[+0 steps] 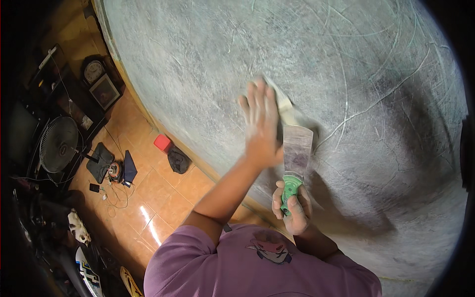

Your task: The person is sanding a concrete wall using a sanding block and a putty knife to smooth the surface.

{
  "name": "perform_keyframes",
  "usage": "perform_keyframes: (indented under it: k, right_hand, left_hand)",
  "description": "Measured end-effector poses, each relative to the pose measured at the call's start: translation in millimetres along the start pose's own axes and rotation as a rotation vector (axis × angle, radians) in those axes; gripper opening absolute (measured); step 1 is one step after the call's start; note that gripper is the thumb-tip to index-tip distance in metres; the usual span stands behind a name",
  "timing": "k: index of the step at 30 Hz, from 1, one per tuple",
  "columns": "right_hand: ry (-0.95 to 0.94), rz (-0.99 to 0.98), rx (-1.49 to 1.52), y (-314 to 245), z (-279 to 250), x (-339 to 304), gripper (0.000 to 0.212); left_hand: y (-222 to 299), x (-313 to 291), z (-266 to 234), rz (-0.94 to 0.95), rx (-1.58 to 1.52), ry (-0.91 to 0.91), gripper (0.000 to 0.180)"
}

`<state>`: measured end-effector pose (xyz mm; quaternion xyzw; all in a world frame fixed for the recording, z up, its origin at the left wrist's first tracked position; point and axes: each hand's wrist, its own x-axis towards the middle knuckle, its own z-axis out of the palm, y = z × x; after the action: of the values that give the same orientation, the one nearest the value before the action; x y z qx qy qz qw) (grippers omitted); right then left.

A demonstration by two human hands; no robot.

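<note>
Head view: my left hand (pixel 260 123) lies flat and open, fingers spread, pressing a pale sheet of sandpaper (pixel 283 101) against the grey plastered wall (pixel 371 64); the sheet shows past my fingertips toward the wall's upper middle. My right hand (pixel 292 210) is closed around the green handle of a putty knife (pixel 296 163), blade upright, its wide metal edge just below the sandpaper and beside my left wrist. Along the wall's lower edge, on the orange tiled floor (pixel 158 198), sit a red box (pixel 162 142) and a dark bag (pixel 178 161); a fan (pixel 59 144) stands well apart at left
</note>
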<state>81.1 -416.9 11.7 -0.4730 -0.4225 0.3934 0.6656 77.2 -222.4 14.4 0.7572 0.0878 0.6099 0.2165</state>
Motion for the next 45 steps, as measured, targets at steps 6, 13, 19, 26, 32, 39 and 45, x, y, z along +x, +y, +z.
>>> perform_keyframes:
  k: [6, 13, 19, 26, 32, 39, 45]
  right_hand:
    - [0.038, -0.012, 0.028, 3, 2, 3, 0.042]
    - [0.06, -0.034, 0.041, 6, 8, 7, 0.042]
    - [0.047, -0.022, 0.003, 7, 5, 6, 0.042]
    - [0.039, -0.068, 0.001, 2, 11, 11, 0.042]
    - [0.064, -0.066, -0.026, 5, 9, 10, 0.042]
    - [0.024, -0.059, 0.03, 9, 18, 10, 0.043]
    - [0.049, -0.023, 0.048, 15, 21, 10, 0.043]
  left_hand:
    - [-32, -41, 2, -0.068, 0.011, 0.06, 0.088]
    - [-13, -13, 0, -0.043, 0.047, 0.089, 0.087]
    - [-45, -30, -2, -0.156, 0.004, 0.187, 0.085]
    - [-4, -1, -5, -0.066, 0.022, 0.059, 0.086]
    - [-39, -37, -4, -0.153, 0.003, 0.089, 0.086]
    - [-9, 5, -12, -0.089, 0.009, 0.073, 0.085]
    - [-43, -38, -7, -0.149, 0.028, 0.101, 0.085]
